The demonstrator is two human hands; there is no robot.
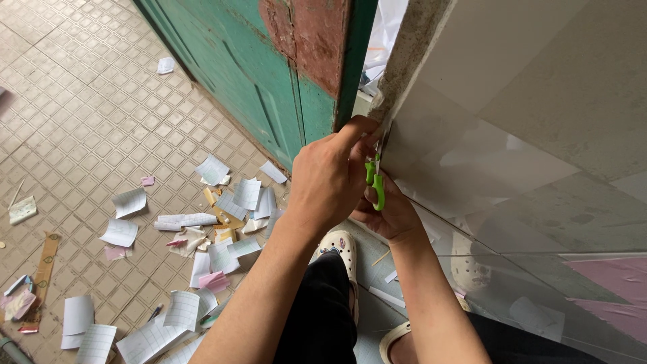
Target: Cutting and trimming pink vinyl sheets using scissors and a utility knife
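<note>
Right hand (391,214) closed round green-handled scissors (375,180) at the wall edge (404,61); left hand (330,176) pinching beside the blades, grip contents unclear; paper scraps (202,243) littering the tiled floor (74,114)

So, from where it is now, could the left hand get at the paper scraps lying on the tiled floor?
Probably yes, but not without stooping. The left hand is up at the wall edge beside the green-handled scissors; the paper scraps lie well below on the tiled floor, with nothing in between blocking the way.
</note>
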